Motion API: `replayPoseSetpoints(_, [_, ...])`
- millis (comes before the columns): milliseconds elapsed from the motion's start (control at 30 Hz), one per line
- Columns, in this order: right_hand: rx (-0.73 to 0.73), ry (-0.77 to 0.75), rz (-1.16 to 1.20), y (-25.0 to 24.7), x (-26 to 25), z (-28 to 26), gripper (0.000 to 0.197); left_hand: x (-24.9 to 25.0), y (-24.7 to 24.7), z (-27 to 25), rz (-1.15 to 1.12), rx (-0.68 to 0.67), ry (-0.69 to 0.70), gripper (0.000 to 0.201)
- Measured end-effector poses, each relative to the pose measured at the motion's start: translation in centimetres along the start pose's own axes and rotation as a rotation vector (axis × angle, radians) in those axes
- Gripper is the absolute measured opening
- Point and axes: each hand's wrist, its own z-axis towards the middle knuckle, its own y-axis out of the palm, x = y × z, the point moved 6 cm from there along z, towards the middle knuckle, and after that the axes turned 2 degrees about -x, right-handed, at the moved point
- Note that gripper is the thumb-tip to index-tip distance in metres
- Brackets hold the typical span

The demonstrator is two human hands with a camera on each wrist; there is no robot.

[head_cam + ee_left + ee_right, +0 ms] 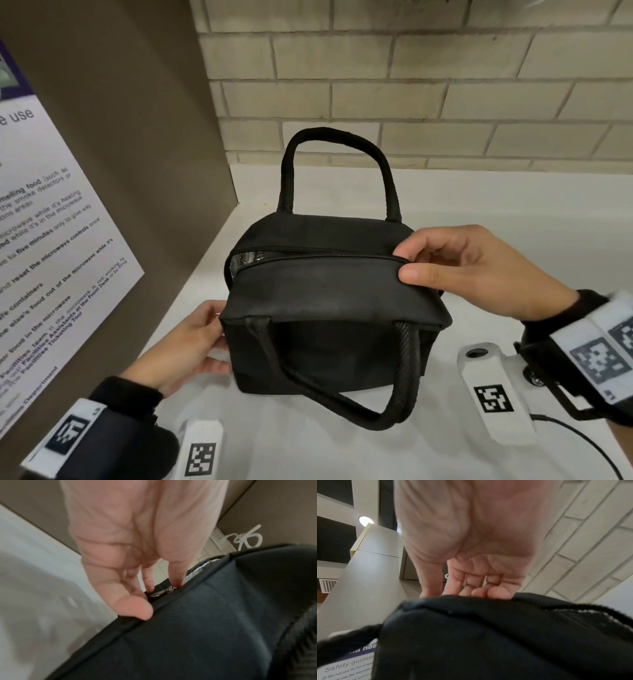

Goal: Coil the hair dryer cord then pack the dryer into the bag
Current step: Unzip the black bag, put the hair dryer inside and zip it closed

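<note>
Black bag (329,301), white counter (479,198), pale brick wall (411,85), black-and-white square-patterned wrist markers (493,399)

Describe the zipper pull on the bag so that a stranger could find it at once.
On the white counter before the brick wall stands a black bag with two handles. Follow its top zipper to the end by the left hand. There hangs the zipper pull, the only small shiny metal piece on the black fabric.

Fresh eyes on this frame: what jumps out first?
The black bag dominates the middle of the white counter, one handle standing up at the back, the other flopped toward the camera. The right hand pinches the right end of its nearly closed zipper; the left hand rests on the bag's left side. A printed notice hangs on the left wall.
</note>
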Motion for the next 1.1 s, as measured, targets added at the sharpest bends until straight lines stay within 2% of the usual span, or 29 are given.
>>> replayPoseSetpoints(67, [-0.003,-0.014,0.000,0.5,-0.4,0.0,0.036,0.1,-0.1,0.0,0.038,0.008,0.027,0.020])
replayPoseSetpoints(167, [0.022,-0.009,0.032,0.8,-0.9,-0.1,0.008,0.1,0.0,0.0,0.074,0.013,0.033,0.017])
replayPoseSetpoints(200, [0.031,-0.006,0.040,0.8,-0.9,-0.1,0.005,0.1,-0.1,0.0,0.078,0.022,0.040,0.017])
replayPoseSetpoints(433, [0.042,0.017,0.043,0.9,-1.2,-0.3,0.003,0.5,-0.5,0.2,-0.029,0.001,0.021,0.018])
replayPoseSetpoints(600, [0.061,0.012,-0.013,0.4,-2.3,-0.2,0.007,3.4,-2.4,-0.4,-0.142,0.109,0.070,0.019])
replayPoseSetpoints(700, [0.007,0.009,-0.156,0.6,-3.7,0.1,0.005,6.7,-2.1,-1.6,-0.225,0.054,0.111,0.015])
replayPoseSetpoints(767, [-0.054,0.006,-0.317,1.1,-4.4,0.6,0.007,8.8,-1.4,-2.5,-0.223,0.006,0.165,0.033])
replayPoseSetpoints(800, [-0.072,-0.007,-0.398,1.5,-4.8,1.0,0.010,9.5,-1.1,-2.6,-0.203,0.011,0.199,0.029])
replayPoseSetpoints(833, [-0.073,-0.030,-0.470,1.8,-5.3,1.5,0.012,10.1,-0.8,-2.9,-0.180,0.031,0.228,0.023])
replayPoseSetpoints(967, [-0.146,-0.162,-0.708,4.3,-7.5,3.8,0.022,11.4,-0.5,-3.1,-0.035,0.207,0.343,0.046])
replayPoseSetpoints(1100, [-0.331,-0.163,-0.849,6.5,-7.6,5.3,0.032,12.1,-1.3,-4.4,0.143,0.433,0.460,0.036])
